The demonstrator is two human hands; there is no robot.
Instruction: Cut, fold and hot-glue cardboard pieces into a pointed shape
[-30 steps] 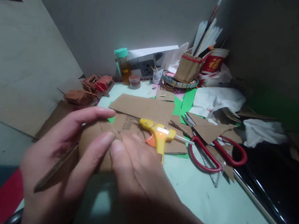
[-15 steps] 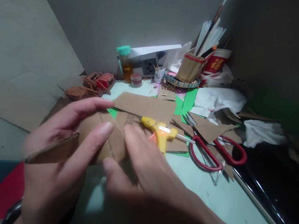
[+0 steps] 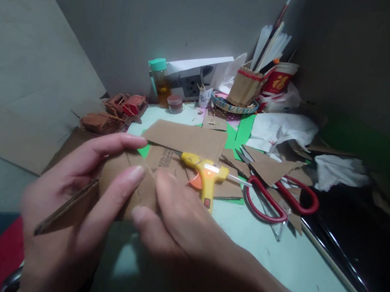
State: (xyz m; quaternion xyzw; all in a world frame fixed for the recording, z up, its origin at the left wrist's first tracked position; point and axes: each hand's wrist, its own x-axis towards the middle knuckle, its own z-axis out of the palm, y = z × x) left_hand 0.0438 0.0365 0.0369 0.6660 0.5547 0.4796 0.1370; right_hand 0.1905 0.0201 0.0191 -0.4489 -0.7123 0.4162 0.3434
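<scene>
Both my hands grip a folded piece of cardboard [image 3: 113, 171] above the near part of the table. My left hand [image 3: 79, 197] wraps round its left side, thumb pressed on the face and index finger along the far edge; a flap sticks out toward me below the fingers. My right hand [image 3: 185, 217] pinches the right side, with thumb and index finger near a seam in the board. Some of the piece is hidden by my fingers. Just beyond my right hand lies a yellow glue gun [image 3: 204, 166] with a glue stick in its back, resting on flat cardboard [image 3: 189, 137].
Red-handled scissors [image 3: 267, 199] lie right among cardboard scraps. At the back stand a bottle with a turquoise lid [image 3: 160, 81], a stick-built holder [image 3: 246, 86] with brushes and glue sticks, and a red cup [image 3: 280, 78]. Brown model cars [image 3: 124, 105] sit back left; a black glossy object [image 3: 344, 244] lies right.
The cardboard piece has tilted slightly in my hands, and its near flap now points lower. Both hands keep their hold. The whole view has shifted a little.
</scene>
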